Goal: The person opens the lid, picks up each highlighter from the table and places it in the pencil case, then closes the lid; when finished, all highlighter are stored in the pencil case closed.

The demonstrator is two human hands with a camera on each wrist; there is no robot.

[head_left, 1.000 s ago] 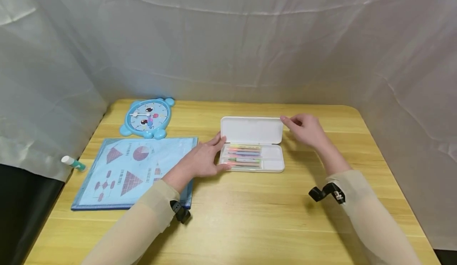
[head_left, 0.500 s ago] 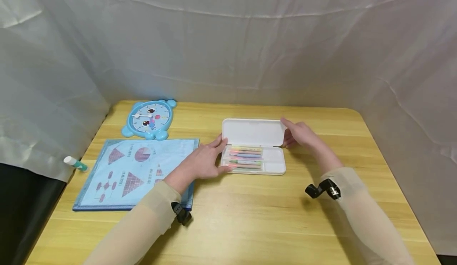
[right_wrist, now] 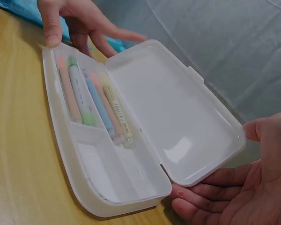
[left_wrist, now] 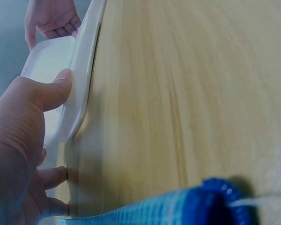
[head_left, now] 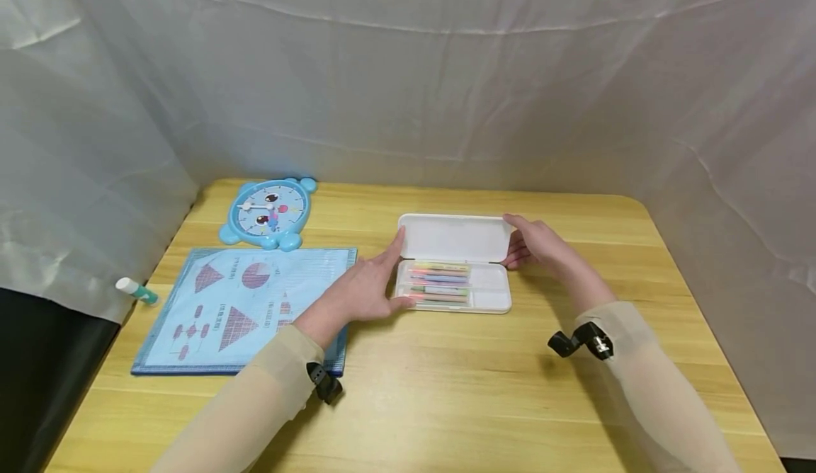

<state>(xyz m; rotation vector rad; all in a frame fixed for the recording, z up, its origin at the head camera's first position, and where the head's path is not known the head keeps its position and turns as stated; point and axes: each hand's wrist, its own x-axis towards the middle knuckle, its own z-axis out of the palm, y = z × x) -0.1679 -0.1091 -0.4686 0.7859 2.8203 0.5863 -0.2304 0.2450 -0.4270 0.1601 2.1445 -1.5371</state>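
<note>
A white pencil case (head_left: 489, 299) lies on the table with its lid (right_wrist: 178, 112) raised at the back. Several pastel highlighter pens (right_wrist: 99, 104) fill the left part of its tray; the right compartments hold none. My left hand (head_left: 366, 285) is at the case's left end, thumb pressing the front corner and index finger stretched to the lid's left edge. At the other end my right hand (head_left: 538, 241) holds the lid's right side, thumb at its outer corner and the other fingers behind it, as the right wrist view shows.
Left of the case lies a light-blue mesh document pouch (head_left: 255, 275), partly under my left forearm. Behind it is a blue toy clock (head_left: 270, 211). A glue stick (head_left: 137, 291) lies at the table's left edge. Grey cloth (head_left: 408, 90) hangs behind the table.
My right hand has gone from fingertips at the lid's corner to fingers behind the lid. My left index finger has stretched up along the lid's left edge. The case has stayed put.
</note>
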